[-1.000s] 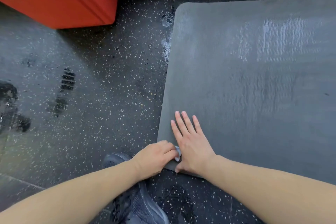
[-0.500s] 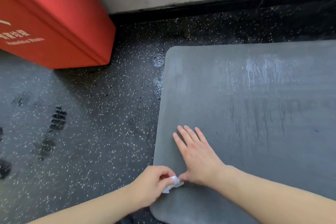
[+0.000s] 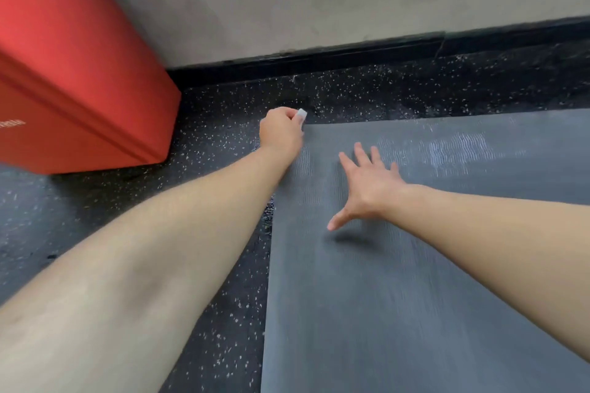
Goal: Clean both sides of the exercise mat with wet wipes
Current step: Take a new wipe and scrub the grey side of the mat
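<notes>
- The left hand (image 3: 281, 134), which a moment ago was at the near corner of the flat, ribbed grey foam exercise mat (image 3: 415, 281), now sits at the mat's far left corner; its fingers are curled tight around a small bunched white wet wipe (image 3: 301, 113), only a tip of which shows past the knuckles.
- The right hand (image 3: 367, 188) has gone from lying flat on the mat near the left hand to being stretched forward with its fingers spread and straight, holding nothing (whether the palm actually touches the mat I cannot tell; a shadow beneath the thumb suggests it is slightly raised).
- Judgement: the wipe has travelled along the mat's left edge, so this looks like an edge pass on the upward face; pale damp streaks further right suggest that face is partly wiped, and the other side is probably not yet done.
- The mat lies on the dark speckled rubber floor (image 3: 223, 143), its far corner just under the left fingers, with a red box (image 3: 79, 89) to the left.
</notes>
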Available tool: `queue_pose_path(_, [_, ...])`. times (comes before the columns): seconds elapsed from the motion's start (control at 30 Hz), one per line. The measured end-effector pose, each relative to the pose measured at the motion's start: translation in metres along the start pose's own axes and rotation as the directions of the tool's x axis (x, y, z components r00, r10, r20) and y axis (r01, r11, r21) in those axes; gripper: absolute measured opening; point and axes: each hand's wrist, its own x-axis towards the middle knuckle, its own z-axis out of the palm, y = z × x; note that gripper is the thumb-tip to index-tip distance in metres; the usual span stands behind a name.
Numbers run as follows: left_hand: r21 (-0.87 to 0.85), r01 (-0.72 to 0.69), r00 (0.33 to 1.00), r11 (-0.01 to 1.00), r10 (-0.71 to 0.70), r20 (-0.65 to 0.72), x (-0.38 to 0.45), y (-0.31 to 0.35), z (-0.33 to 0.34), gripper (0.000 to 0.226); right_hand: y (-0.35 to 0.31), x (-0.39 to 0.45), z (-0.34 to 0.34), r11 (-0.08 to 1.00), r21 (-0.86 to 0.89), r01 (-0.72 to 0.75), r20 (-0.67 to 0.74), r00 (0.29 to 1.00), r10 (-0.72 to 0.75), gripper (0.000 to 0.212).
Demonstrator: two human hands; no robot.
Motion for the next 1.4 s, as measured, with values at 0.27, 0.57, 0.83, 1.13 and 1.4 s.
queue_pose_path(0.27, [0.453, -0.602, 0.798, 0.657, 0.489, 0.353, -0.016, -0.02, 0.031, 0.017, 0.009, 0.012, 0.022, 0.997, -0.078, 0.007, -0.076, 0.997, -0.013, 0.169])
queue_pose_path(0.57, [0.328, -0.615, 0.759, 0.717, 0.426, 0.492, -0.094, -0.037, -0.003, 0.025, -0.004, -0.074, 0.075, 0.988, -0.114, 0.106, -0.053, 0.992, -0.113, 0.168])
queue_pose_path(0.83, [0.211, -0.667, 0.689, 0.715, 0.483, 0.541, -0.228, -0.075, -0.005, 0.016, -0.012, -0.119, 0.118, 0.989, -0.08, 0.121, -0.053, 0.991, -0.126, 0.164])
queue_pose_path(1.13, [0.165, -0.621, 0.694, 0.766, 0.44, 0.569, -0.341, -0.095, -0.022, 0.02, -0.011, -0.217, 0.178, 0.958, -0.069, 0.279, 0.049, 0.96, -0.276, 0.156])
queue_pose_path(1.4, [0.034, -0.603, 0.527, 0.797, 0.366, 0.767, -0.473, -0.131, -0.038, 0.012, 0.006, -0.282, 0.237, 0.873, -0.118, 0.473, 0.131, 0.879, -0.458, 0.148])
